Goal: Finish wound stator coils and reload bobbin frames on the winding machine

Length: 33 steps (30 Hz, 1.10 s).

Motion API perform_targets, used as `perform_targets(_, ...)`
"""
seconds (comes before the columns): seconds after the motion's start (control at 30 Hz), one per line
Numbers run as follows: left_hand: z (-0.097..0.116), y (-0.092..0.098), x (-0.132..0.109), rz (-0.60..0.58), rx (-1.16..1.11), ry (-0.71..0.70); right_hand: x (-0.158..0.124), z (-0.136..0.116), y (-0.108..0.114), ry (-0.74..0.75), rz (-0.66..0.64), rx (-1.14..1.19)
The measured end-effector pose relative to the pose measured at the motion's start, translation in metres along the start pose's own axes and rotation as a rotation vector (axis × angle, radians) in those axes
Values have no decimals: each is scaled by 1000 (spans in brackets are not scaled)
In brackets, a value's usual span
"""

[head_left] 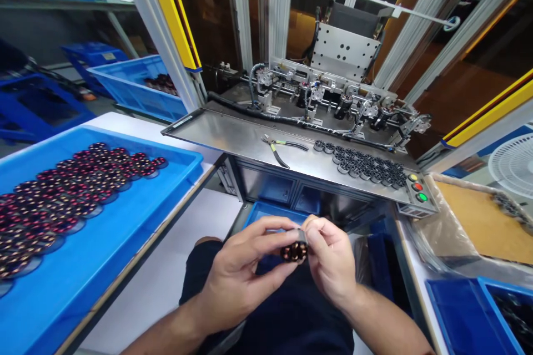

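Observation:
A copper-wound motor stator point(295, 252) with a grey outer rim is held above my lap. My left hand point(244, 266) grips it from the left, fingers over its top and thumb beneath. Closed at its right edge, my right hand point(331, 258) has thumb and index finger pinched together against the rim; whether anything small is between them is hidden. Beyond my hands, pliers point(280, 147) with green-and-black handles lie spread on the metal worktop point(233, 136). To their right stand rows of dark ring-shaped cores point(366, 163) without visible copper.
At left, a blue tray point(179, 177) holds many wound stators point(83, 183). Behind the worktop is a machine fixture point(333, 94) between yellow-edged posts. A button box point(418, 194), a plastic-lined carton point(470, 222) and blue bins point(462, 305) are at right.

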<state>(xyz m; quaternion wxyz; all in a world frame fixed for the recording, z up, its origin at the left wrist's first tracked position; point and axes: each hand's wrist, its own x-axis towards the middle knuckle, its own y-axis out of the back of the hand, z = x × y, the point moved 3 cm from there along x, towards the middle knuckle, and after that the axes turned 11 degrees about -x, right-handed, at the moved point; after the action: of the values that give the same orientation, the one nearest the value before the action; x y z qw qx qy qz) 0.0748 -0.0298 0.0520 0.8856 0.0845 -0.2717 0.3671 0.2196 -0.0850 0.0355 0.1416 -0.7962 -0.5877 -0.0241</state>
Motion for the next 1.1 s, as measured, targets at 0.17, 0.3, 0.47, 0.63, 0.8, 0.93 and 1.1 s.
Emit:
perform_targets(0.17, 0, -2, 5, -40, -393, 180, 6, -35, 14, 547, -35, -527)
perform_targets(0.3, -14, -14, 10, -21, -806, 469, 7, -56, 17, 771, -151, -709)
perform_targets(0.47, -20, -24, 9, -30, -880, 648, 10, -64, 22, 836, -210, -733)
perform_targets(0.63, -20, -16, 5, 25, -756, 588, 16, -65, 27, 761, -268, -675)
perform_targets(0.8, -21, -14, 3, 26, -716, 607, 14, -67, 29, 767, -229, -703)
perform_targets(0.93, -21, -15, 6, 61, -773, 562, 14, -73, 25, 743, -221, -766)
perform_targets(1.1, -16, -15, 16, 182, -1053, 339, 20, -95, 14, 666, -307, -921)
